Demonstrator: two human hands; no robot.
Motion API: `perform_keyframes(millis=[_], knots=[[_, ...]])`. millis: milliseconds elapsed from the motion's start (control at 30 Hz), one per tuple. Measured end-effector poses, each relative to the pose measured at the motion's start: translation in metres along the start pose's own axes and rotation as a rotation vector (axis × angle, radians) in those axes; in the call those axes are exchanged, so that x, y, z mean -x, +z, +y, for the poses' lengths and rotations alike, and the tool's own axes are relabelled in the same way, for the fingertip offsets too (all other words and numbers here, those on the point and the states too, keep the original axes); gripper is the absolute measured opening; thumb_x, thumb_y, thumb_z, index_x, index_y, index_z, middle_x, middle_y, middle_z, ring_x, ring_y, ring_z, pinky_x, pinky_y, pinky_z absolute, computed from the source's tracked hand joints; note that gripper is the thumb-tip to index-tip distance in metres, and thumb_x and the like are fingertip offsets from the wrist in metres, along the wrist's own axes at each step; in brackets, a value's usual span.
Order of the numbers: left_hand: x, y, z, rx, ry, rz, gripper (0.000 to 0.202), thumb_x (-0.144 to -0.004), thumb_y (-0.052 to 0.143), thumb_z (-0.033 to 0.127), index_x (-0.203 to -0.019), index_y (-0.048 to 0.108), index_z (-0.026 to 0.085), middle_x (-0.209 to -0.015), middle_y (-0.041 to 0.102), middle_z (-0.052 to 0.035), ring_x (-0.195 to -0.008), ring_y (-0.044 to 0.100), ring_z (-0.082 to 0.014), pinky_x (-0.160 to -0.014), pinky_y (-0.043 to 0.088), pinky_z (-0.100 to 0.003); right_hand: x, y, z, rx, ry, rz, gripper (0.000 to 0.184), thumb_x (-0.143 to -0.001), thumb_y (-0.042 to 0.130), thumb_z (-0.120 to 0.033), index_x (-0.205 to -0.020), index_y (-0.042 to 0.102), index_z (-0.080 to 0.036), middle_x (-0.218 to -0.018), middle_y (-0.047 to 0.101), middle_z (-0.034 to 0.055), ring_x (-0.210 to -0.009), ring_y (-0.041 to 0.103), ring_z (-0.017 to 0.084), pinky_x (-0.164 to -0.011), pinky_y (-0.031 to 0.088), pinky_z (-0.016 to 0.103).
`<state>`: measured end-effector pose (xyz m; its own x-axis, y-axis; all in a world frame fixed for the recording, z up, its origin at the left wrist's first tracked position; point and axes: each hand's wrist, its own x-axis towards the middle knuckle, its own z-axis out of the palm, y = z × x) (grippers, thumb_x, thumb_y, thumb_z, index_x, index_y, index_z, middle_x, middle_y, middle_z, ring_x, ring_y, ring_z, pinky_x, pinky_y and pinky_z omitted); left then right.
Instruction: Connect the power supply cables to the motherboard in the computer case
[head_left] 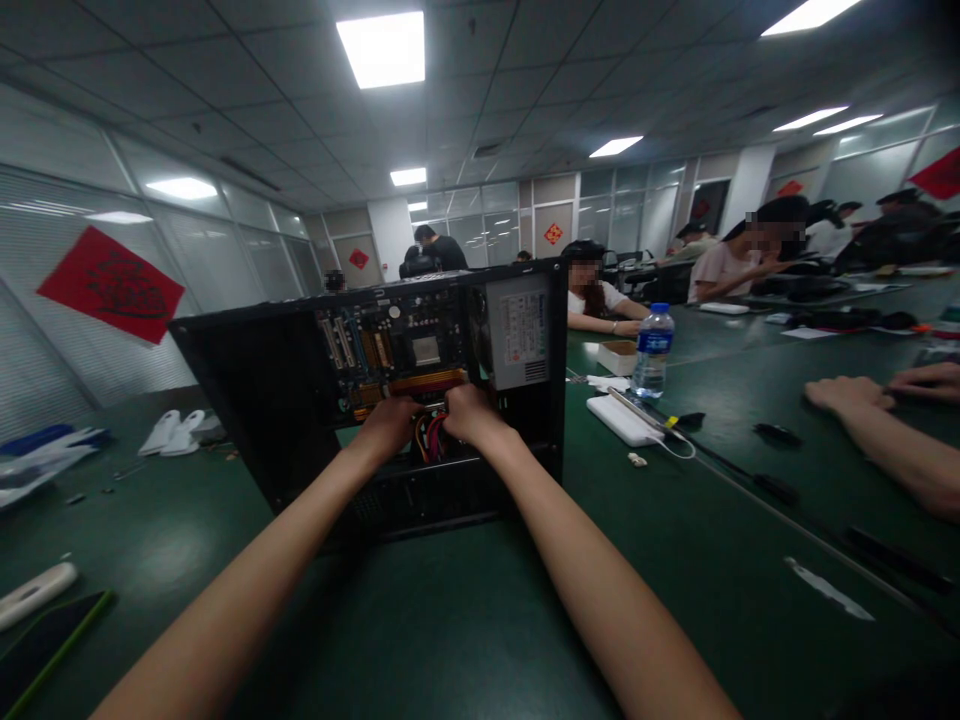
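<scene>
An open black computer case (559, 400) stands upright on the green table, its inside facing me. Within it are a motherboard (367, 345) and, at the upper right, a silver power supply (519, 335). My left hand (390, 425) is closed just below the orange and yellow memory slots (429, 382). Beside it, my right hand (471, 412) is closed too, at the same height. A thin strip shows between the two hands, but what the fingers grip is hidden. Coloured cables (430, 440) hang between my hands.
Right of the case are a water bottle (653, 350), a small open box (618, 357) and a white power bank (626, 418) with a cable. Another person's forearm (892, 430) rests at the right. A black pad with green edging (52, 650) lies at lower left.
</scene>
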<state>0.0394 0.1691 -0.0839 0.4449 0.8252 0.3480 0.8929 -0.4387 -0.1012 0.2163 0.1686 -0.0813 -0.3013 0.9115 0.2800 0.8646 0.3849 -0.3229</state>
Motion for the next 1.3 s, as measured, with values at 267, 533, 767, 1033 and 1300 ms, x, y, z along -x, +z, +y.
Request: perform_keyframes(millis=[267,533,767,1033,1300], knots=[[-0.005,0.010,-0.010,-0.024,-0.004,0.036,0.024,-0.090,0.055,0.017,-0.101,0.077,0.020,-0.098,0.078,-0.0111,-0.092,0.073,-0.0237,-0.081,0.053,-0.030,-0.004,0.010,0.005,0.032,-0.060,-0.019,0.032,-0.081,0.061,-0.012,-0.110,0.074,-0.008,-0.110,0.072,0.0220,-0.103,0.070,0.029,-0.079,0.054,0.029],[-0.003,0.010,-0.006,-0.034,-0.015,0.044,0.021,-0.089,0.058,0.020,-0.101,0.076,0.019,-0.100,0.076,-0.0120,-0.094,0.071,-0.0257,-0.080,0.052,-0.031,0.008,0.008,0.007,0.114,-0.208,-0.071,0.028,-0.085,0.062,-0.021,-0.107,0.074,-0.009,-0.112,0.072,0.0201,-0.103,0.070,0.027,-0.081,0.052,0.026],[0.002,0.008,0.000,0.015,0.017,0.015,0.023,-0.089,0.062,0.025,-0.108,0.075,0.020,-0.104,0.075,-0.0106,-0.098,0.071,-0.0258,-0.081,0.051,-0.030,0.009,0.008,0.009,0.126,-0.220,-0.138,0.027,-0.085,0.062,-0.021,-0.106,0.075,-0.009,-0.113,0.072,0.0199,-0.102,0.070,0.028,-0.079,0.051,0.027],[0.009,0.000,0.005,0.074,0.126,-0.031,0.028,-0.091,0.060,0.028,-0.114,0.071,0.019,-0.103,0.076,-0.0095,-0.096,0.070,-0.0249,-0.080,0.050,-0.030,0.016,0.001,0.006,0.156,-0.172,-0.202,0.032,-0.085,0.067,-0.029,-0.109,0.075,-0.009,-0.111,0.073,0.0204,-0.101,0.070,0.028,-0.078,0.051,0.026],[0.010,-0.001,0.009,0.143,0.192,-0.184,0.026,-0.089,0.058,0.022,-0.111,0.072,0.019,-0.106,0.076,-0.0083,-0.095,0.071,-0.0235,-0.080,0.050,-0.029,0.015,0.002,0.008,0.201,-0.205,-0.292,0.034,-0.085,0.064,-0.030,-0.108,0.075,-0.008,-0.107,0.074,0.0217,-0.100,0.071,0.030,-0.077,0.052,0.029]])
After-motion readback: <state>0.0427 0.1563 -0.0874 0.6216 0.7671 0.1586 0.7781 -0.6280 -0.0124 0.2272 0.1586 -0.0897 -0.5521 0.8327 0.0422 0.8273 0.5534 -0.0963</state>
